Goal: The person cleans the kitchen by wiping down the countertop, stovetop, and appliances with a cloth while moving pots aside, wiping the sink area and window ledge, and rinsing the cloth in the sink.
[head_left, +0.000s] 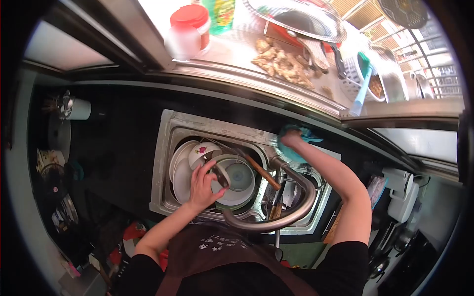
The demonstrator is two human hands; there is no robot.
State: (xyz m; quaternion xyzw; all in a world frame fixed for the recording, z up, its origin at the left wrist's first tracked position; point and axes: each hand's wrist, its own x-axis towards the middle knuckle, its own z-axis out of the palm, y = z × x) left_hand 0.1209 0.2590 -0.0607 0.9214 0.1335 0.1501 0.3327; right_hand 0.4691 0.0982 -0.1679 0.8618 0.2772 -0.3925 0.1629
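Observation:
Over the left sink basin (170, 121), my left hand (201, 187) has thumb and fingers closed around a small dark round dish (221, 176) with a pale edge. Beneath it lie stacked bowls and plates: a white bowl with a pink flower (201, 150), a large pale green bowl (240, 176) and white plates (181, 177). A wooden-handled utensil (261, 170) rests across the basin. My right arm stretches to the back rim, where my right hand (292, 139) presses a teal cloth (298, 153) behind the faucet; its fingertips are partly hidden.
The curved metal faucet (301, 207) arches between my arms. Utensils with wooden handles (276, 209) stand in the right basin. On the sill beyond are a red-lidded jar (190, 29), ginger (281, 64), a lidded pan (301, 24) and a white basket (353, 76).

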